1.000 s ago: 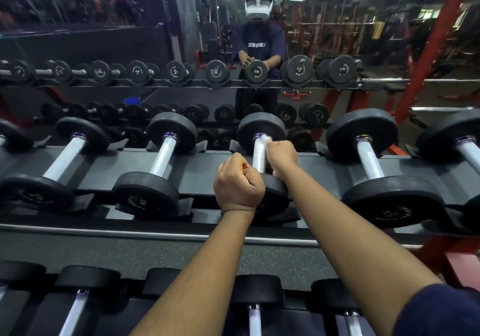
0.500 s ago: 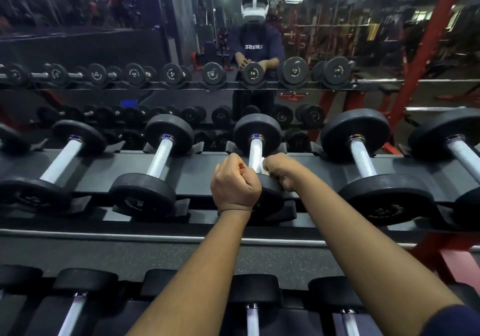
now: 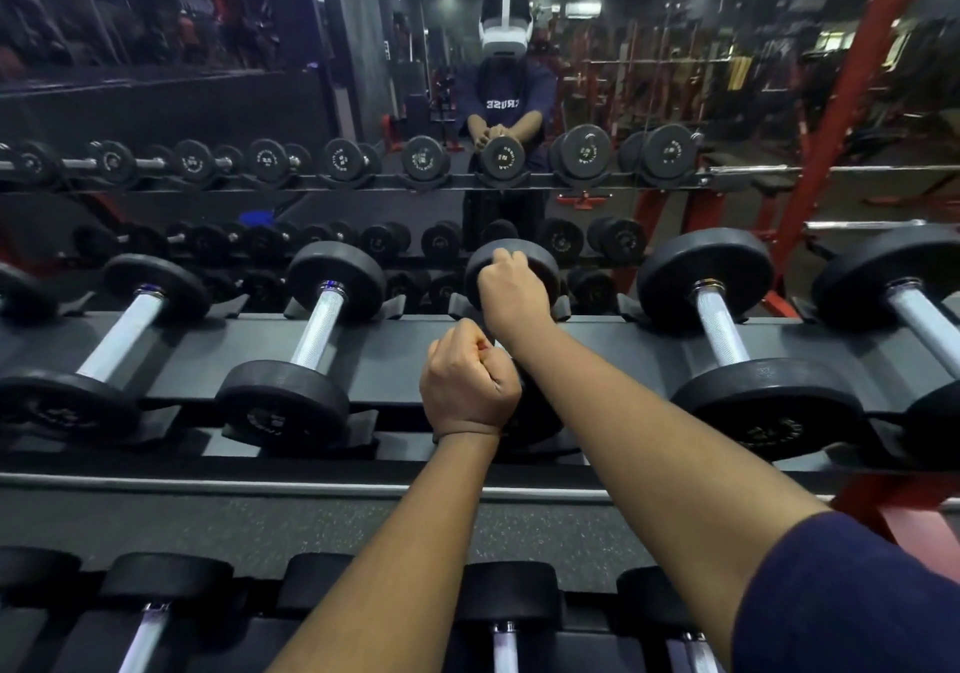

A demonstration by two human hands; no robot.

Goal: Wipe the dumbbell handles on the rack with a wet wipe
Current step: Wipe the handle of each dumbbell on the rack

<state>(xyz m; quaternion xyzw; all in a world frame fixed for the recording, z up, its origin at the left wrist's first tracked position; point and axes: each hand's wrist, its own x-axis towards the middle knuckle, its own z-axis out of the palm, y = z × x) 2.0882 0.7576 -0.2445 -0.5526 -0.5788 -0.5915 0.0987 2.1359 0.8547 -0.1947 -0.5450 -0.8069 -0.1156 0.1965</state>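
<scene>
Your right hand (image 3: 514, 290) is curled round the far end of the handle of the black rubber-headed dumbbell (image 3: 545, 264), which lies in the middle of the dark grey metal rack (image 3: 395, 355); your knuckles sit against its far head. Your left hand (image 3: 470, 386) is a tight fist over its near end, and I cannot tell what it holds. The wet wipe is hidden

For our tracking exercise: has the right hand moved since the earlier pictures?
Yes. The right hand slid away from the person and now sits against the far dumbbell head.
</scene>
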